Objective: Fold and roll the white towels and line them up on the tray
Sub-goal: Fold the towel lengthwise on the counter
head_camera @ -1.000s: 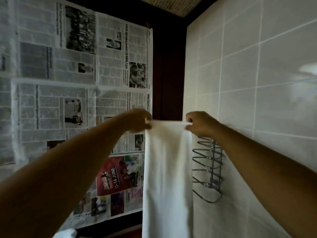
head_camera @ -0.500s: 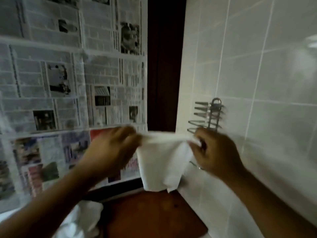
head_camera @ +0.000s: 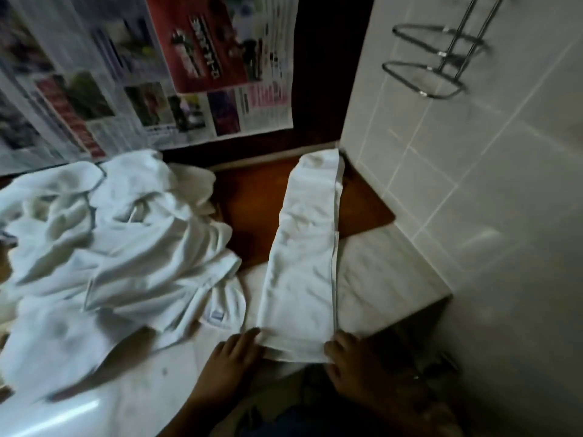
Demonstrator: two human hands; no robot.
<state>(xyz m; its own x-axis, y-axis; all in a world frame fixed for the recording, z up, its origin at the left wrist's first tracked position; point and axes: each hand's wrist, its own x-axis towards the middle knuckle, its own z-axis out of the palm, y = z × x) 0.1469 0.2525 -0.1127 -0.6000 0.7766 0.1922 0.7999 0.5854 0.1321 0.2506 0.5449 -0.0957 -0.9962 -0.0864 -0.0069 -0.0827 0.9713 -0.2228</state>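
Looking down at one long folded towel (head_camera: 303,253), laid flat as a narrow strip and running straight away from the body. Far end up on a brown wooden surface (head_camera: 252,209), tucked close to the corner of the tiled wall (head_camera: 473,190). Near end down on the pale marbled counter (head_camera: 381,279), right at its front edge. Grey trim (head_camera: 334,279) down the right-hand side of the strip.

Left hand (head_camera: 232,357) at the near left corner, fingers pretty much straight and lying flat against the edge, not wrapped round anything. Right hand (head_camera: 353,364) at the near right corner, fingertips on the cloth. Honestly can't tell whether pinching that corner or only pressing on it, too dark and smeary down there.

Off to the left, just beside the strip, a big rumpled heap of white towels (head_camera: 126,247), all crumpled and spilling over counter and wood alike. Small label (head_camera: 216,316) showing on one of them, close to the strip's near end.

Behind the heap, newspaper sheets (head_camera: 94,89) stuck across the back wall, with a red advert (head_camera: 202,42) among them. Up on the tiled wall to the right, a chrome wire rack (head_camera: 438,58), well apart from the towel.
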